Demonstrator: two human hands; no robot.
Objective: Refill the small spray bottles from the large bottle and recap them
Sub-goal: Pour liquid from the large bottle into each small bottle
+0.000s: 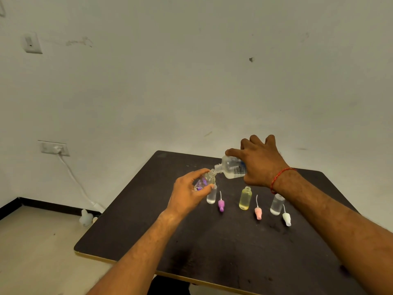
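My right hand [260,165] grips the large clear bottle [232,168] and holds it tipped to the left, neck down. Its open mouth meets the mouth of a small clear bottle with a purple print [204,180], which my left hand [189,193] holds tilted above the dark table [161,231]. On the table stand three uncapped small bottles: a clear one [212,195] partly behind my left hand, a yellowish one [245,198], and a clear one [277,204] at the right. Beside them lie a purple spray cap [221,204], a pink spray cap [258,212] and a white spray cap [286,218].
The table stands close to a pale wall. A wall socket [54,148] at the left feeds a white cable down to the floor. A small whitish object [85,217] sits on the floor by the table's left corner.
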